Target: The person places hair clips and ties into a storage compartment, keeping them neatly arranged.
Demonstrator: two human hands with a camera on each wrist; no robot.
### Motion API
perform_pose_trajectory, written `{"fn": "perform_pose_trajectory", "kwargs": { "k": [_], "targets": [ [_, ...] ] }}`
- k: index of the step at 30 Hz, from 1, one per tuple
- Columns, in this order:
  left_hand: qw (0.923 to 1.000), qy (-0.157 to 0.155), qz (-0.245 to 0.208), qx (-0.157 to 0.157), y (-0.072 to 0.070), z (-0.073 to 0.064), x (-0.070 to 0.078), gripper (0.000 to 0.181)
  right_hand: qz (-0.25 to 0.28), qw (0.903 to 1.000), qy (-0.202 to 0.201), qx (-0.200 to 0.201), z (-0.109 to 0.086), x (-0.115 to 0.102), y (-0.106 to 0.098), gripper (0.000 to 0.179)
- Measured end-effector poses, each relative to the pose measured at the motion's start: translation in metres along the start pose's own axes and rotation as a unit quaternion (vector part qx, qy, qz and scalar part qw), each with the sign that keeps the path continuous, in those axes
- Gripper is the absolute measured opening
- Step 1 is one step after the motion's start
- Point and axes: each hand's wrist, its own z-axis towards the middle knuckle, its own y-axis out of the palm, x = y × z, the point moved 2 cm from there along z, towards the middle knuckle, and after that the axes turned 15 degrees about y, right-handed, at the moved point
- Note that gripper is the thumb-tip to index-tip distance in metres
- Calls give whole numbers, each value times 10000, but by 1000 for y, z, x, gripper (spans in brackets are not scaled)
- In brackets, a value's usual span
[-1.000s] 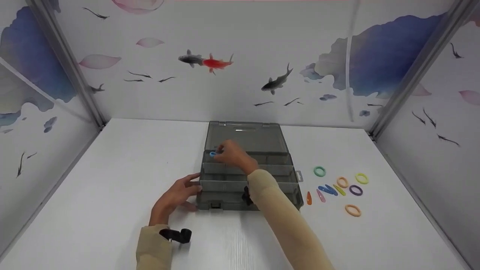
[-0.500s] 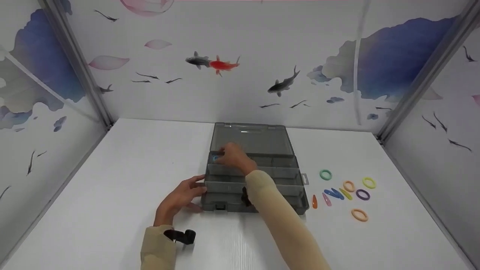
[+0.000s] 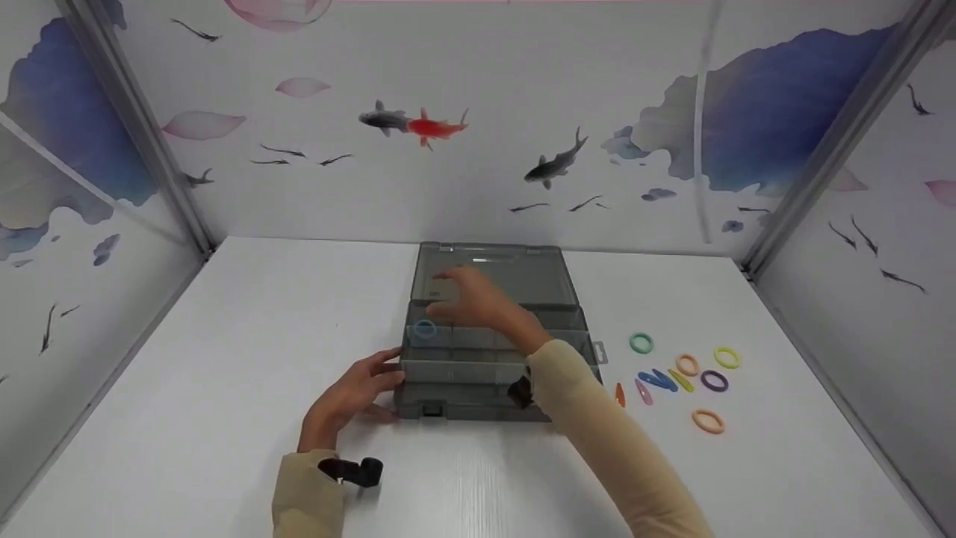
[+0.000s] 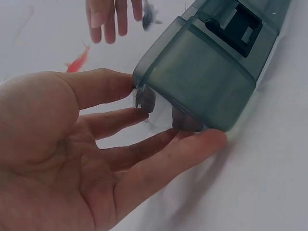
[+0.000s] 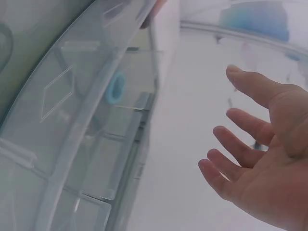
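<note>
Blue ring (image 5: 109, 91): in a left-end compartment of the grey box (image 3: 478, 412), seemingly the far row; probably light, slightly springy, best pinched across its band.
Right hand (image 3: 478, 299): above the box, fingers spread apart, holding nothing.
Left hand (image 3: 355, 388): fingers apart, touching the box's left front corner.
Desk (image 3: 179, 418): beneath the box.

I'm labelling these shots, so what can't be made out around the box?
Head view: near right corner of the box, hidden by the right sleeve.
Left wrist view: most of the box, cut off by the top edge.
Right wrist view: fine detail on the blue ring, lost to blur.
</note>
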Motion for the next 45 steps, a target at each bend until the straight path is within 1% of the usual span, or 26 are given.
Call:
{"fn": "perform_pose_trajectory", "kwargs": {
  "k": [5,10,13,17,21,24,27,32,35,38,41,45],
  "targets": [
    [10000,1,43,-24,0,0,2,60,365,9986,-342,161,-26,7,-15,65],
    [9999,2,155,-32,0,-1,5,60,642,9954,-582,418,-54,23,-28,63],
    [9995,-37,321,64,2,-1,6,59,742,9940,-569,570,-70,36,-35,64],
    [9975,-32,674,198,7,0,7,57,865,9919,-477,794,-87,56,-45,64],
    [9960,-25,841,302,9,-1,7,57,890,9885,-372,1166,-99,79,-50,63],
    [9964,-32,794,309,8,-1,6,59,924,9853,-287,1410,-104,99,-52,62],
    [9967,-15,755,288,8,0,6,62,1025,9825,-185,1546,-106,118,-56,60],
    [9967,103,777,219,6,1,5,64,1086,9794,130,1695,-105,149,-67,60],
    [9955,211,905,179,5,0,4,64,1063,9780,377,1757,-104,166,-77,59],
    [9947,281,972,206,4,0,2,64,1067,9760,572,1810,-103,183,-85,57],
    [9966,241,755,229,4,1,1,65,1000,9753,731,1828,-100,201,-91,57],
    [9987,170,430,197,4,1,-2,66,616,9767,1065,1760,-97,227,-93,60]
  ]
}}
